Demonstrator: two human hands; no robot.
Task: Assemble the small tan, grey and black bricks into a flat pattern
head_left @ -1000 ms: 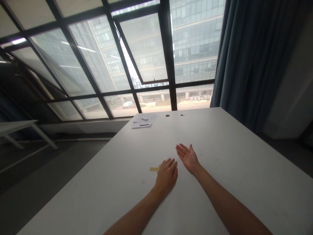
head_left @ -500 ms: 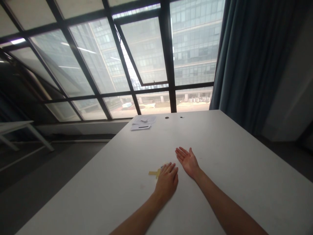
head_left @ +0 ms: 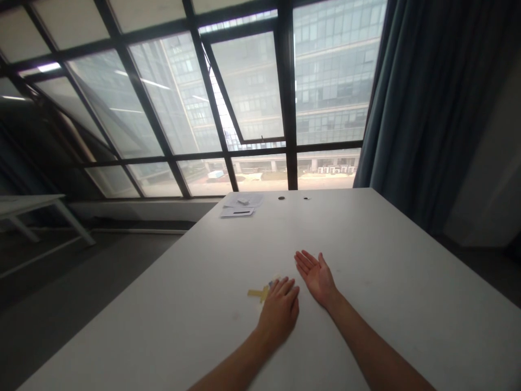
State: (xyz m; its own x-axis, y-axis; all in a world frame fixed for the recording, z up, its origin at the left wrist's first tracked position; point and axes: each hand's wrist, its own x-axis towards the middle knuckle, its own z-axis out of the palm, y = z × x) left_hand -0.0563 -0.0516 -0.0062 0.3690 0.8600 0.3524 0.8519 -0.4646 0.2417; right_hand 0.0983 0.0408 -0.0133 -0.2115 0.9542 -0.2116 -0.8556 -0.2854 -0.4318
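Observation:
My left hand (head_left: 280,310) is palm down, its fingers stretched forward and slightly apart. Partly beneath or just beside it is a flat yellow piece (head_left: 257,294) with a narrow tab pointing left; a small pale and bluish bit shows by the fingertips. The hand hides the rest, so its kind cannot be made out. To the right, my right hand (head_left: 319,278) is turned palm up, open, with the thumb out and nothing on the palm. A small gap separates the two hands.
The white table (head_left: 183,315) runs toward the windows. Papers (head_left: 237,212) with a small white item (head_left: 243,201) lie at its far left corner. Two dark round spots (head_left: 281,198) mark the far edge. Blue curtains (head_left: 415,108) hang at right; another white table (head_left: 36,202) stands left.
The view has shifted slightly, so the scene sits a little further right and the hands lower. Both hands keep nearly the same pose over the table.

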